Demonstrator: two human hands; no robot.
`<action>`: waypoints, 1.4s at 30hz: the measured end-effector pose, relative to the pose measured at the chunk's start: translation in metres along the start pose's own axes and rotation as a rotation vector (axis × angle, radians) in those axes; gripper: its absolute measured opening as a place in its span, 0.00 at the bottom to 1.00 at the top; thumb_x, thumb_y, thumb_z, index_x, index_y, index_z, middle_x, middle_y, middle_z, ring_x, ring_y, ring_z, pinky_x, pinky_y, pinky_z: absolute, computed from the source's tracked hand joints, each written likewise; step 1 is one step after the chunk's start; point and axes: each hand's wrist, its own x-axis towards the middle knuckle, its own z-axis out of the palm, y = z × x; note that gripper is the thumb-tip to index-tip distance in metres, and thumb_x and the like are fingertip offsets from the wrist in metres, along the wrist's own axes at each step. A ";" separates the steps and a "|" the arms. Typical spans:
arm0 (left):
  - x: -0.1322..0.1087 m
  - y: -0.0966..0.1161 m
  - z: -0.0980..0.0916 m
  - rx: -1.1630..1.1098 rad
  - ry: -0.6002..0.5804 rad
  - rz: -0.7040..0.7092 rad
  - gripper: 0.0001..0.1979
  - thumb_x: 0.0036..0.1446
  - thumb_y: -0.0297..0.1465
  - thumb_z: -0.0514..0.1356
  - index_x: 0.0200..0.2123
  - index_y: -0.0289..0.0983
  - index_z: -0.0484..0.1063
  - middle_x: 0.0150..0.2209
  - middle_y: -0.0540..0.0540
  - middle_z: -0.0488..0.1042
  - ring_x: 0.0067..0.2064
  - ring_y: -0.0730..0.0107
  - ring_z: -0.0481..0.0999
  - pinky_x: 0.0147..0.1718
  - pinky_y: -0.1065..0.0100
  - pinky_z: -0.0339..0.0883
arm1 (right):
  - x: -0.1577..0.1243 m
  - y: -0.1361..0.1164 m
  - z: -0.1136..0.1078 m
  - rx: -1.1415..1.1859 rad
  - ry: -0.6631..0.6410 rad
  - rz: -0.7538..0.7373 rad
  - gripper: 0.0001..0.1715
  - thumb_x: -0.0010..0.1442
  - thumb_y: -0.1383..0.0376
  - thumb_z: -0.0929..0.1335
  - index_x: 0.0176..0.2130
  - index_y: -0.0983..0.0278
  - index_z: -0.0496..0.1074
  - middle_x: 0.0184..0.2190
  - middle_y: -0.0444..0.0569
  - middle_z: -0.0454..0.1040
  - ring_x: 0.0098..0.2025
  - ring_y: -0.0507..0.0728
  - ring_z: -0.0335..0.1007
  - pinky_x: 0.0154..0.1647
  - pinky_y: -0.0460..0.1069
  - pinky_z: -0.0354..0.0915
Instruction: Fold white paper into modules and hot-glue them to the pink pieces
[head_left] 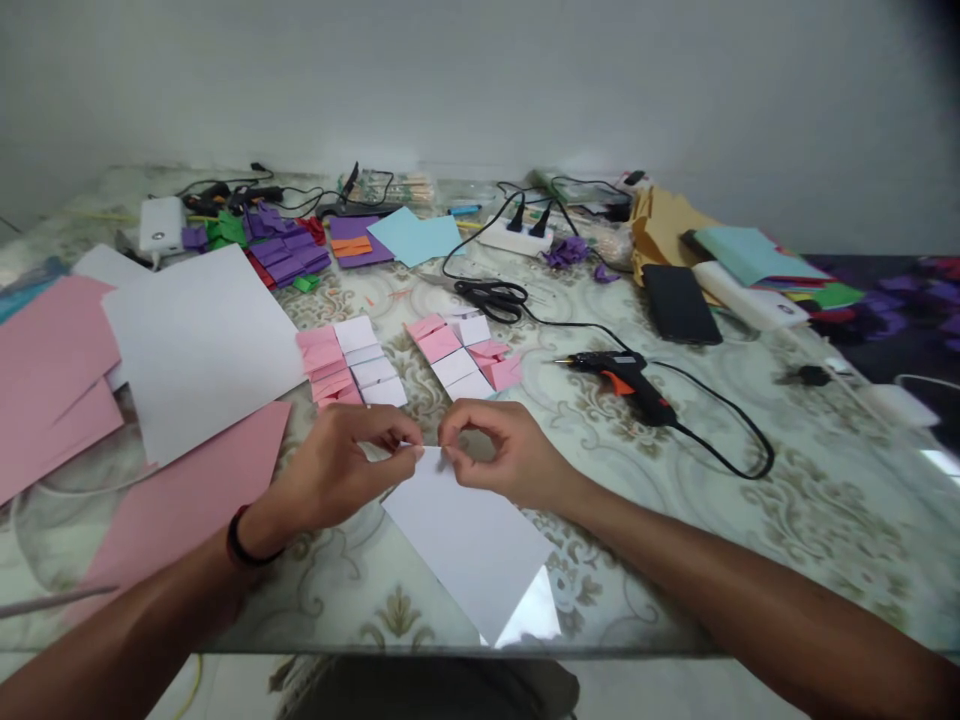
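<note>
Left grip [331, 465] and right grip [519, 455] pinch white paper [471, 545] (mark [158, 237] on white box [161, 218] illegible).

Left hand [349, 455], one; right hand [514, 450], one. White sheet [472, 540] between the hands, one. Pink-and-white folded paper clusters [367, 366] beyond them, two. Plain pink sheets [199, 500] at left, at least two. Scissors [489, 297], one pair. Glue gun [643, 388] with orange trigger [618, 382], one. Black phone [681, 303], one. White power strip [510, 239] at centre back, one; black plugs [517, 216] in it, two. Blue pen [465, 210], one. Purple paper pieces [289, 254], several, overlapping too closely to count.
</note>
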 end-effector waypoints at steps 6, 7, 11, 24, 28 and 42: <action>-0.001 0.001 0.002 -0.060 -0.009 -0.051 0.06 0.61 0.28 0.64 0.31 0.38 0.80 0.30 0.52 0.81 0.33 0.73 0.76 0.35 0.73 0.67 | -0.002 0.007 -0.005 0.124 -0.014 0.056 0.03 0.58 0.69 0.70 0.34 0.62 0.71 0.31 0.45 0.74 0.34 0.53 0.71 0.39 0.48 0.67; -0.002 0.002 0.004 -0.070 -0.009 -0.054 0.06 0.62 0.28 0.64 0.32 0.38 0.80 0.30 0.52 0.81 0.33 0.73 0.77 0.34 0.73 0.67 | -0.004 0.007 -0.005 0.149 -0.032 0.067 0.02 0.60 0.67 0.70 0.36 0.63 0.71 0.32 0.46 0.75 0.35 0.54 0.72 0.39 0.49 0.68; -0.003 0.002 0.012 -0.081 -0.001 -0.055 0.06 0.62 0.28 0.63 0.33 0.39 0.80 0.31 0.53 0.81 0.34 0.74 0.77 0.34 0.74 0.67 | -0.010 0.008 -0.003 0.179 -0.083 0.071 0.06 0.63 0.63 0.71 0.38 0.64 0.74 0.31 0.47 0.75 0.34 0.54 0.71 0.37 0.48 0.67; 0.001 -0.006 0.021 -0.022 -0.064 -0.079 0.04 0.63 0.27 0.59 0.35 0.37 0.73 0.32 0.51 0.76 0.34 0.72 0.74 0.35 0.70 0.67 | -0.010 0.007 0.010 -0.008 -0.011 -0.030 0.05 0.61 0.69 0.70 0.32 0.64 0.72 0.25 0.40 0.67 0.25 0.49 0.61 0.27 0.44 0.59; 0.001 -0.003 0.018 0.015 -0.131 -0.128 0.03 0.62 0.27 0.59 0.35 0.37 0.72 0.32 0.52 0.76 0.33 0.73 0.73 0.32 0.71 0.65 | -0.009 0.006 0.011 0.017 -0.011 -0.069 0.06 0.60 0.72 0.69 0.31 0.64 0.71 0.25 0.40 0.67 0.26 0.48 0.61 0.28 0.43 0.59; 0.010 -0.008 -0.002 -0.107 -0.156 -0.153 0.09 0.67 0.37 0.61 0.41 0.37 0.74 0.36 0.48 0.79 0.36 0.70 0.76 0.34 0.70 0.69 | -0.006 0.006 0.006 0.102 0.056 0.190 0.06 0.60 0.63 0.69 0.31 0.62 0.71 0.24 0.41 0.66 0.25 0.51 0.61 0.26 0.46 0.58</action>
